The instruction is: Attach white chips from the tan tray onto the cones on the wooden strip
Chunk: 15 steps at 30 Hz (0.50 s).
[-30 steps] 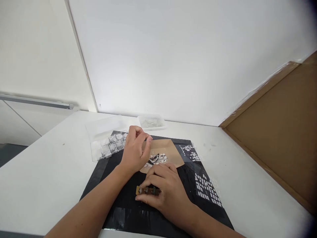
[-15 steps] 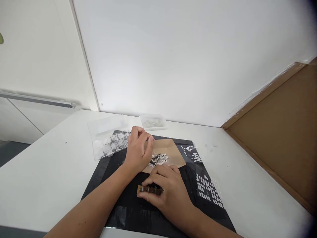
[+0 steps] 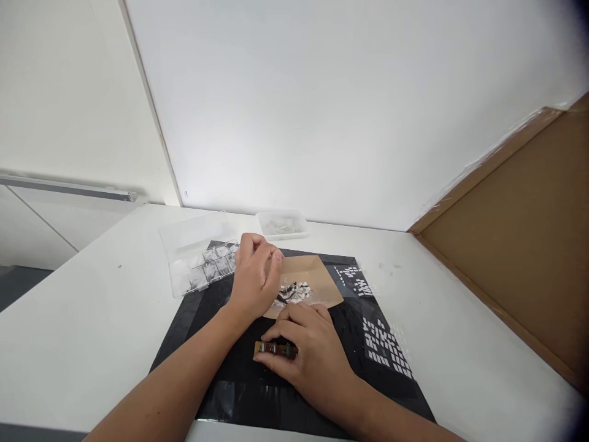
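My right hand [image 3: 317,356] grips a small brown block [image 3: 276,349] with dark and metallic knobs along it, on the black mat [image 3: 248,399]. My left hand [image 3: 256,276] is raised over the mat's back part, fingers curled with thumb near the fingertips; anything pinched there is too small to make out. Beside it lies a brown paper sheet [image 3: 322,279] bearing a heap of small white and black pieces [image 3: 294,292], partly hidden by my hands.
A clear compartment box [image 3: 197,279] with its lid raised stands at the back left. Behind the mat is a shallow translucent tray [image 3: 281,226]. White pieces [image 3: 386,347] lie in rows on the mat's right side. Cardboard [image 3: 515,245] stands at the right.
The view has shifted slightly. Both hands keep nearly the same pose, and the block is still in my right hand.
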{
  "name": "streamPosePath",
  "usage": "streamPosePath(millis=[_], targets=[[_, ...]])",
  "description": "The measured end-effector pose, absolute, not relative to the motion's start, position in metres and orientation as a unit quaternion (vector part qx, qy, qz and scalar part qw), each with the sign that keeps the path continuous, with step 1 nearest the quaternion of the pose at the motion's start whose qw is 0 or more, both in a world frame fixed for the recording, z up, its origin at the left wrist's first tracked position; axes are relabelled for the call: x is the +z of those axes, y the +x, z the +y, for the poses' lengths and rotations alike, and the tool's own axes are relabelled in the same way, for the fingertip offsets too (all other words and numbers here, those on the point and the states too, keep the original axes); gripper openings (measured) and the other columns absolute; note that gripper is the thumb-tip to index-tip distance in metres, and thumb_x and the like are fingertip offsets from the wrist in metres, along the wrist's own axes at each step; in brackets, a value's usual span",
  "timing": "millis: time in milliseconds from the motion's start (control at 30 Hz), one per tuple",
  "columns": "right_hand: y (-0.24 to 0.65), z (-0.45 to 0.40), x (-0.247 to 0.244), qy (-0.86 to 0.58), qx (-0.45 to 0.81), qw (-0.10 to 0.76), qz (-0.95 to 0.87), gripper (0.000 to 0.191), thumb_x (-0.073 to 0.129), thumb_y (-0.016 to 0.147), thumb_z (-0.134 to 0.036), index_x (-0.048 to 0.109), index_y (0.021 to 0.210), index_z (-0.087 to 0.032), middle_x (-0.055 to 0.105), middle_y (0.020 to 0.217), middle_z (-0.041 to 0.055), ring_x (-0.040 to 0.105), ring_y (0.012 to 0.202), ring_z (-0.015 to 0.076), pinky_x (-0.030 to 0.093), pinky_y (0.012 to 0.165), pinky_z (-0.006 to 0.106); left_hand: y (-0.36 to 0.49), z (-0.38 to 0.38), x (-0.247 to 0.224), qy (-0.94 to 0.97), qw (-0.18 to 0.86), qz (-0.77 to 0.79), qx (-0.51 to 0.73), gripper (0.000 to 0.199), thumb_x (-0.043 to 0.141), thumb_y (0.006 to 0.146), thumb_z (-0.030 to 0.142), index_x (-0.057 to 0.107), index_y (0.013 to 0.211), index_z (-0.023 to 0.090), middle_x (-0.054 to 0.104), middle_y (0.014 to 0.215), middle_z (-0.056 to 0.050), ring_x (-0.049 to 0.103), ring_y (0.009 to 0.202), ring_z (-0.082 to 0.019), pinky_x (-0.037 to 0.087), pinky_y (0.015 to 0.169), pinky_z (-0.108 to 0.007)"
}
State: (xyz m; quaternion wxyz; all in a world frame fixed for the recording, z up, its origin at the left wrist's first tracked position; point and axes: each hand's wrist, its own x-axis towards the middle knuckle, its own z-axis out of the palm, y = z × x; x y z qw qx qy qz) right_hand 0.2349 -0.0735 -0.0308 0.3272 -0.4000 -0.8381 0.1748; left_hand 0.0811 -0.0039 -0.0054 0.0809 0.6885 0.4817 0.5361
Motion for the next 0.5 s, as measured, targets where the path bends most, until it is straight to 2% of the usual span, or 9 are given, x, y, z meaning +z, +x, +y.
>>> streamPosePath(millis=[500], targets=[[0.2354,-0.0742,-0.0316,-0.405,0.169,0.307,-0.844,0.026,0.097,0.073,-0.037,0.075,0.086,-0.030,0.068,0.089,-0.0045,0.061,0.086,0.0173,0.031,0.082,0.037,0.0815,-0.0033,-0.0067,0.695,0.066,0.483,0.529,0.023,0.045,0.104,0.024,0.064,0.092,0.020,0.049,0.100,-0.007,0.052,0.102,-0.024,0.045,0.096,-0.044]])
